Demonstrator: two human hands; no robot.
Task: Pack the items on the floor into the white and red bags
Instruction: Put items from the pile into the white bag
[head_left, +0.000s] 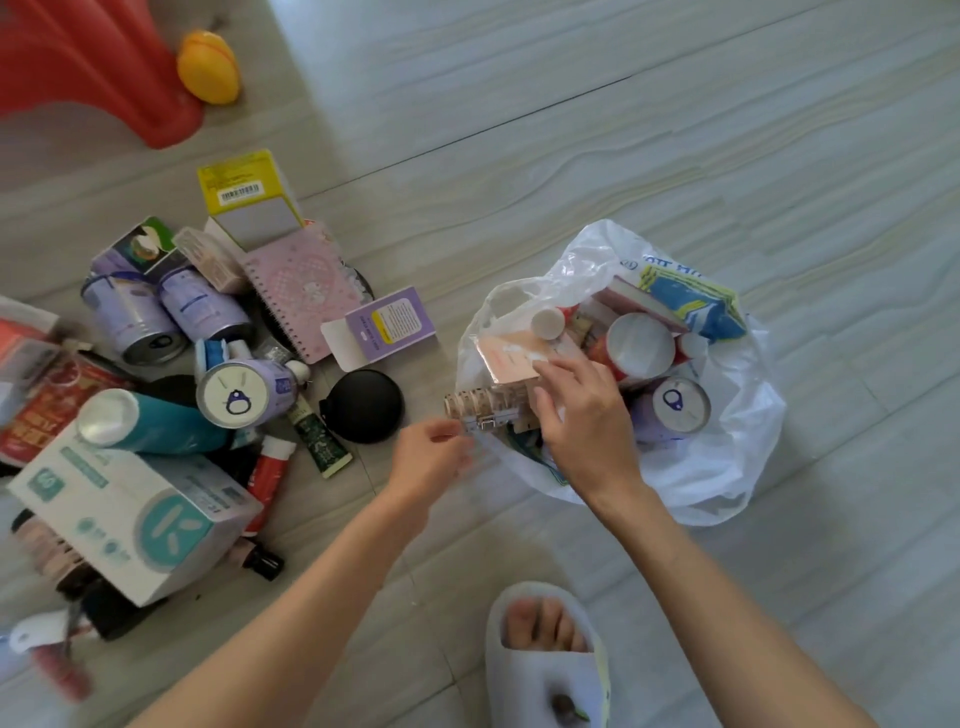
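Now your left hand (431, 457) pinches the white bag (727, 467) rim; right hand (582, 415), fingers loosely curled, rests on a patterned case (483, 410) lying crosswise at the mouth. Remaining items (156, 415) lie left on the floor (623, 130), nearer your left.

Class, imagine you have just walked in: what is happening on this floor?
A person is packing floor items into a white bag. The left hand pinches the bag's near edge, while the right hand reaches in over a pink packet. Cans and boxes already fill the bag. A pile including a notebook and a tissue box still waits on the floor.
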